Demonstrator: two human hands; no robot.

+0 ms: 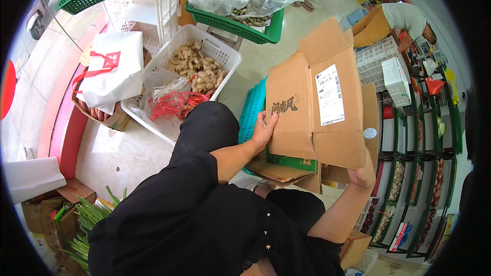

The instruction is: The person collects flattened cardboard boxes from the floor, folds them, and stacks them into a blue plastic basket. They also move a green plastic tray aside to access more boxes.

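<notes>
A partly flattened brown cardboard box [293, 88], with large dark printing and a white shipping label [329, 94], is held up in front of me. My left hand [264, 130] grips its left edge, thumb on the near face and the other fingers hidden behind. At the lower right corner, my right hand [362, 174] holds the cardboard, its fingers partly covered by the flap. Below and behind are more cardboard [282, 172] and a green printed box [295, 162]. A turquoise plastic crate [251, 111] stands just left of the held box.
On my left, a white crate [230, 55] holds ginger, plastic bags and red string. Beside it sits a white bag [119, 65]. A green basket [234, 23] with beans is ahead. Shelves of produce [416, 184] line the right; a person [402, 15] bends there. Leeks [86, 218] lie lower left.
</notes>
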